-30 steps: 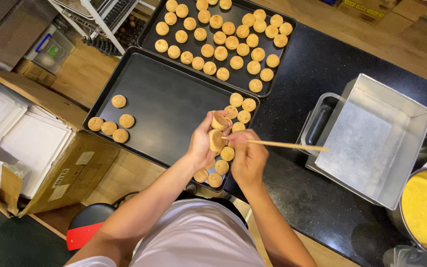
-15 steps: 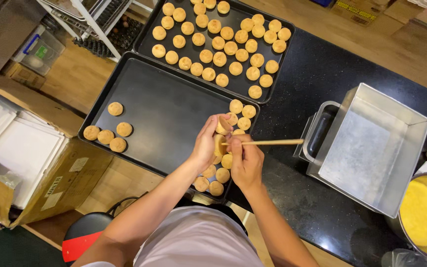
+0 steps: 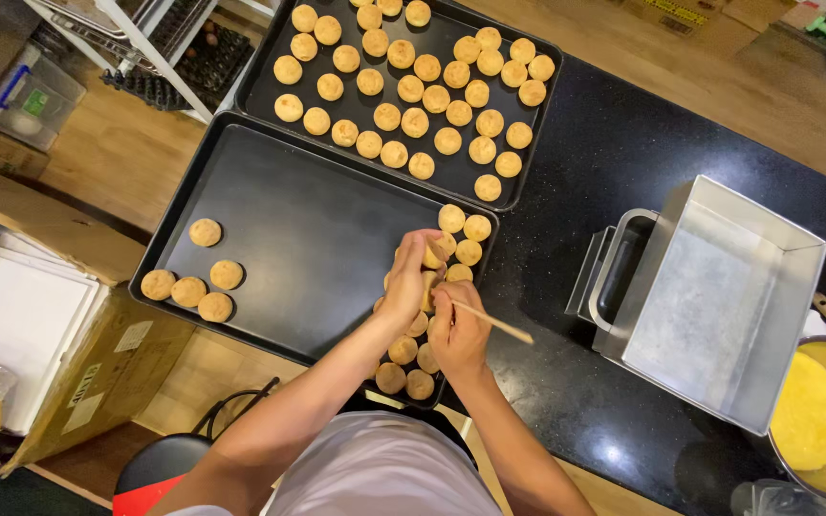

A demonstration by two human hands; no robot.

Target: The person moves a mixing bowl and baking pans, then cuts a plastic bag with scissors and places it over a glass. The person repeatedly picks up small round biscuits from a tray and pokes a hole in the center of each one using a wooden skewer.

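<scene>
The grip of the left hand [image 3: 411, 282] is closed around a small round pastry puff [image 3: 431, 256], fingers curled over it so only its upper edge shows. The grip of the right hand [image 3: 458, 334] is pinched shut on a thin wooden stick [image 3: 491, 323], held low near one end. The two hands sit just beside each other over the right end of the near baking tray [image 3: 270, 239].

The stick's long axis runs from the right hand's fingers outward to the right, its free end over the black desk [image 3: 614, 143]; the other end points up and left toward the puff, though the fingers hide whether the tip touches it. The puff lies just above and left of the right hand, so the stick hand is the nearer one to work on it.

Around the hands a cluster of puffs [image 3: 403, 368] fills the tray's right end. At the tray's left end five puffs [image 3: 193, 282] lie well apart from the hands. Beyond it a second tray [image 3: 270, 57] is filled with rows of puffs. To the right stand a metal pan [image 3: 719, 306] and a pot of yellow cream [image 3: 819, 416].
</scene>
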